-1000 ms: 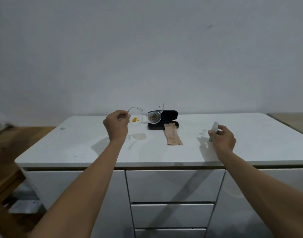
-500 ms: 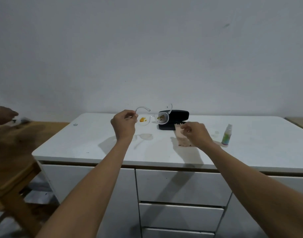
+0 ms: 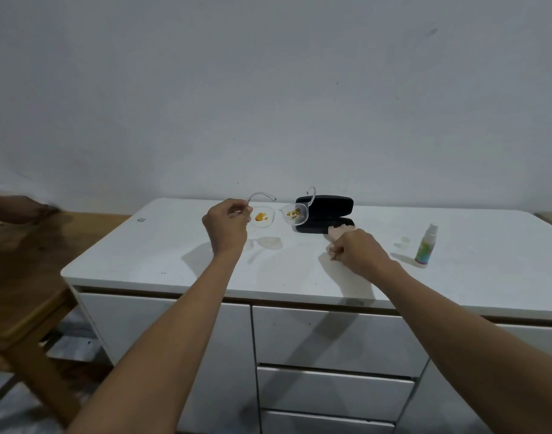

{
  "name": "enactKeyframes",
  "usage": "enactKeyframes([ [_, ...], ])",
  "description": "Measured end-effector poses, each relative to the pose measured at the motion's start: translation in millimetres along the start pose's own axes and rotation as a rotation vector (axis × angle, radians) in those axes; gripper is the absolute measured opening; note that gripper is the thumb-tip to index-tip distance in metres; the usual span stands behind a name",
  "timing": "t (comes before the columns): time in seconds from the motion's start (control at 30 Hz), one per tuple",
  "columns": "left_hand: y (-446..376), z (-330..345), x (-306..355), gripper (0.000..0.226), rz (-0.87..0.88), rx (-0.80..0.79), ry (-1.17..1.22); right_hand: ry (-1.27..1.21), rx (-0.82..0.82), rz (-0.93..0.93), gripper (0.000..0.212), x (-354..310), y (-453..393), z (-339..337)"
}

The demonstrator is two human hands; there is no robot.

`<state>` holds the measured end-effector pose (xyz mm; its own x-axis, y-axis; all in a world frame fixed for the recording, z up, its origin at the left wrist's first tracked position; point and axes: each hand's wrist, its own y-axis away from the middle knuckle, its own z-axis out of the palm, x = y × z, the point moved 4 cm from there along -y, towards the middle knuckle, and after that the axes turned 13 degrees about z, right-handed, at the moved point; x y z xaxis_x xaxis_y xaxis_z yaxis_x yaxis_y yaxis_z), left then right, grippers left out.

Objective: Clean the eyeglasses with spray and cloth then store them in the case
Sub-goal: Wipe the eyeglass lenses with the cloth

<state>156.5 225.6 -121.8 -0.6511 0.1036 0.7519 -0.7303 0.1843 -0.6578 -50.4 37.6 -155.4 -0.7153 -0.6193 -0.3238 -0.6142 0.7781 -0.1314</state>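
Left hand (image 3: 226,222) up above the white cabinet top (image 3: 174,261), fingers pinched on one temple of the clear-framed eyeglasses (image 3: 281,211); glasses held in the air, temples unfolded, lenses facing the camera; orange smear (image 3: 261,217) on the lens nearer the hand, yellow-brown specks (image 3: 294,213) on the other lens; faint shadow of the glasses on the top below them.

Right hand (image 3: 356,253) low on the cabinet top, fingers closed on the near end of the beige cloth (image 3: 339,231); cloth's far end touching the front edge of the case; cannot tell if the cloth is lifted off the surface or only gripped.

Black glasses case (image 3: 326,214) open at the back of the top, lid up, just behind the far lens in this view; nothing visible inside it.

Spray bottle (image 3: 426,249) upright on the top, right of the right hand and apart from it, white nozzle, green-ish label; small clear cap (image 3: 403,242) lying just left of it.

Drawers (image 3: 331,339) under the top, shut; wooden table (image 3: 27,261) at left edge with another person's hand (image 3: 18,209) blurred over it; plain grey wall (image 3: 268,89) behind.
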Motion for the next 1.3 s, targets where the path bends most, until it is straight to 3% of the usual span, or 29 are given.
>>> enactKeyframes([
  [0.1, 0, -3, 1, 0.005, 0.005, 0.008, -0.011, -0.176, -0.032, 0.088, 0.014, -5, -2, 3],
  [0.17, -1, -5, 2, 0.005, 0.008, 0.017, -0.022, -0.531, -0.102, 0.209, 0.016, -14, 3, -3],
  [0.23, -2, -8, 2, 0.005, 0.007, 0.029, -0.036, -0.977, -0.177, 0.305, 0.032, -25, 8, -8],
  [0.33, -3, -10, 2, 0.006, 0.011, 0.037, -0.058, -1.296, -0.263, 0.348, 0.026, -46, 15, -16],
  [0.4, -3, -11, 4, 0.005, 0.023, 0.031, -0.077, -1.370, -0.223, 0.365, 0.013, -58, 13, -18],
  [0.53, -1, -12, 8, 0.005, 0.034, 0.026, -0.070, -1.542, -0.159, 0.396, 0.019, -79, 6, -9],
  [0.67, 1, -13, 14, 0.004, 0.043, 0.012, -0.043, -1.593, -0.051, 0.429, 0.007, -92, 9, -1],
  [0.8, 1, -16, 19, 0.004, 0.045, 0.005, -0.015, -1.647, 0.010, 0.435, 0.011, -101, 12, 1],
  [0.93, 1, -17, 21, 0.007, 0.026, 0.002, 0.044, -1.651, 0.079, 0.473, 0.038, -107, 9, 2],
  [1.03, 2, -17, 25, 0.008, 0.027, 0.001, 0.075, -1.675, 0.152, 0.451, 0.012, -111, 7, -4],
  [1.2, 3, -18, 34, 0.009, 0.062, -0.005, 0.092, -1.667, 0.221, 0.411, 0.019, -112, 4, -7],
  [1.3, 3, -18, 37, 0.010, 0.095, -0.023, 0.077, -1.657, 0.229, 0.421, 0.012, -111, -2, -3],
])
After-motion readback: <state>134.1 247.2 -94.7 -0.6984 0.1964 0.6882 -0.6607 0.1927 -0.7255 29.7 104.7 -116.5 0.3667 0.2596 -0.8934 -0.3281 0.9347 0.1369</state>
